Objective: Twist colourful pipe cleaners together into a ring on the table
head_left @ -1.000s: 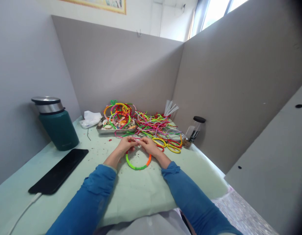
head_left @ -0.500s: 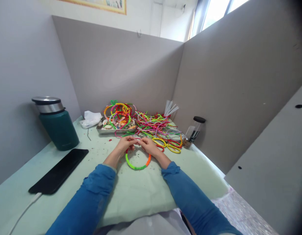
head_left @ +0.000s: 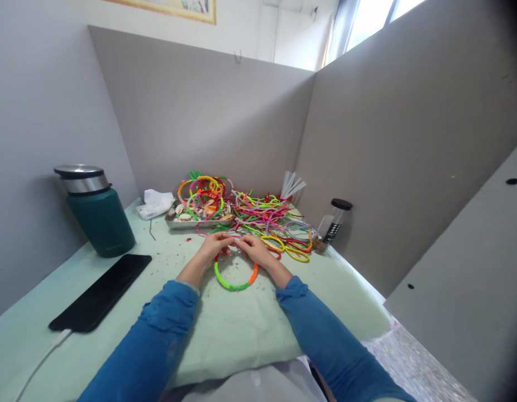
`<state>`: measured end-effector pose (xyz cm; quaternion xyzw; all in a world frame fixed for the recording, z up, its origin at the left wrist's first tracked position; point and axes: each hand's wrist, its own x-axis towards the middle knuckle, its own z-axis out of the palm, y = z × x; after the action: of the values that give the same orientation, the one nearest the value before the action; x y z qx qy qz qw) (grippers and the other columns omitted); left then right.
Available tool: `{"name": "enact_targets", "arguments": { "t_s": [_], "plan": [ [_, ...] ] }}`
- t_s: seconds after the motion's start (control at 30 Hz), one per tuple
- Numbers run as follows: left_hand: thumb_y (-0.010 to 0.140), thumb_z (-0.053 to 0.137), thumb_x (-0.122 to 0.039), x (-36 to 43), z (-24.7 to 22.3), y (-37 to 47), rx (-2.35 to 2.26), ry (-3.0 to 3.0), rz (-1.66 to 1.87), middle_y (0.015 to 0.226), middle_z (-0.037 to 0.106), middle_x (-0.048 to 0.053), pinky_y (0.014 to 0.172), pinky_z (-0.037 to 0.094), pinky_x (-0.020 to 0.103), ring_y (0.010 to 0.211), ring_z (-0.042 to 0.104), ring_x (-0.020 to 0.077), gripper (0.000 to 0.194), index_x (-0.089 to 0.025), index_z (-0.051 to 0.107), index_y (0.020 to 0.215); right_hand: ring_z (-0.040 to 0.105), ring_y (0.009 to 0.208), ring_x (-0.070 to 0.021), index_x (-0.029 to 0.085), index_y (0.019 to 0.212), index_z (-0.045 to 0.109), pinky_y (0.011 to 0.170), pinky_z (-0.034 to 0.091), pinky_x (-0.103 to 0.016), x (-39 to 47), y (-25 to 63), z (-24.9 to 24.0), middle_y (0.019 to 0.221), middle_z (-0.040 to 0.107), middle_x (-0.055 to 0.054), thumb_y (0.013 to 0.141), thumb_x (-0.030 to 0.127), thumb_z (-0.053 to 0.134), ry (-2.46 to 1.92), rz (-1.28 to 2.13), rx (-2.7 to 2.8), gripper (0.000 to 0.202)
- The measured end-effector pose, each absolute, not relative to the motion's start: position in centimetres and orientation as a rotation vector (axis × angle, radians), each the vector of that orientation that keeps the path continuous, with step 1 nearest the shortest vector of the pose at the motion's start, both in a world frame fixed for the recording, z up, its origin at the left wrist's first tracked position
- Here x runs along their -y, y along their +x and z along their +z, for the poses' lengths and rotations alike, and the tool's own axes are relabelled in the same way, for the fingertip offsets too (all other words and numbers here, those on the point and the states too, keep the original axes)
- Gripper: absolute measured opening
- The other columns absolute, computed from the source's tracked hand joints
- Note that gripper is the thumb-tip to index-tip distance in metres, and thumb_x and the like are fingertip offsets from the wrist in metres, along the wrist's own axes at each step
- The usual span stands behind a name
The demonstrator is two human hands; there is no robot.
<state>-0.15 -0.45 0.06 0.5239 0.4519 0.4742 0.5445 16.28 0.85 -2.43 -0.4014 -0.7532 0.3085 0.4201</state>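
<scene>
A ring of coloured pipe cleaners (head_left: 234,287), green in front with orange at its right and red at its left, hangs between my hands just above the cloth. My left hand (head_left: 214,248) pinches the ring's far side from the left. From the right, my right hand (head_left: 253,248) closes on the same stretch, its fingertips meeting those of the left. The fingers hide that part of the ring. Just beyond my hands lies a heap of loose pipe cleaners (head_left: 267,215) in pink, red, green and grey.
A metal tray (head_left: 200,224) bears shells and finished-looking coloured rings. On the left stand a green tumbler (head_left: 100,220) and a black phone (head_left: 101,293) on a white cable. A clear jar (head_left: 331,226) with a black lid stands at right. Grey partitions (head_left: 208,111) enclose the table.
Almost nothing differs. Both hands stay at the ring's far side, with only a slight shift of the fingers.
</scene>
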Motion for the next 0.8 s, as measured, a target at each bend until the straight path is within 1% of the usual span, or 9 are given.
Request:
{"name": "enact_targets", "arguments": {
  "t_s": [0.1, 0.3, 0.57, 0.7, 0.8],
  "plan": [
    [0.053, 0.078, -0.038, 0.67, 0.28, -0.07, -1.066, 1.237, 1.130, 0.067, 0.066, 0.004, 0.042, 0.037, 0.022, 0.040, 0.050, 0.0072, 0.037, -0.011, 0.060, 0.072, 0.043, 0.056, -0.0101, 0.015, 0.068, 0.058, 0.051, 0.030, -0.021, -0.76, 16.29, -2.28, 0.057, 0.049, 0.002, 0.084, 0.043, 0.052, -0.997, 0.780, 1.883, 0.033],
    [0.052, 0.078, -0.036, 0.54, 0.14, -0.04, -1.057, 1.229, 1.137, 0.066, 0.066, 0.004, 0.042, 0.038, 0.022, 0.040, 0.050, 0.0074, 0.036, -0.012, 0.058, 0.070, 0.040, 0.051, -0.0094, 0.016, 0.066, 0.054, 0.048, 0.029, -0.021, -0.62, 16.34, -2.25, 0.053, 0.046, 0.003, 0.085, 0.045, 0.050, -1.005, 0.858, 1.886, 0.035],
    [0.050, 0.079, -0.034, 0.29, -0.12, -0.05, -1.051, 1.182, 1.126, 0.054, 0.058, -0.001, 0.042, 0.038, 0.021, 0.040, 0.049, 0.0083, 0.035, -0.013, 0.057, 0.068, 0.040, 0.050, -0.0089, 0.016, 0.066, 0.052, 0.047, 0.029, -0.020, -0.63, 16.26, -2.30, 0.053, 0.047, 0.003, 0.085, 0.047, 0.049, -0.984, 0.899, 1.880, 0.036],
    [0.052, 0.079, -0.033, 0.17, -0.30, -0.24, -1.041, 1.160, 1.105, 0.058, 0.060, 0.001, 0.045, 0.041, 0.022, 0.042, 0.050, 0.0081, 0.034, -0.013, 0.058, 0.070, 0.040, 0.049, -0.0089, 0.016, 0.068, 0.054, 0.047, 0.030, -0.020, -0.56, 16.30, -2.27, 0.052, 0.046, 0.003, 0.085, 0.047, 0.049, -0.974, 0.916, 1.870, 0.035],
    [0.055, 0.078, -0.035, 0.14, -0.42, -0.41, -1.008, 1.170, 1.056, 0.055, 0.058, 0.000, 0.044, 0.040, 0.022, 0.043, 0.050, 0.0089, 0.033, -0.013, 0.059, 0.071, 0.039, 0.049, -0.0087, 0.016, 0.068, 0.055, 0.047, 0.029, -0.020, -0.68, 16.37, -2.42, 0.052, 0.046, 0.003, 0.085, 0.043, 0.050, -0.959, 0.909, 1.886, 0.032]
  ]
}}
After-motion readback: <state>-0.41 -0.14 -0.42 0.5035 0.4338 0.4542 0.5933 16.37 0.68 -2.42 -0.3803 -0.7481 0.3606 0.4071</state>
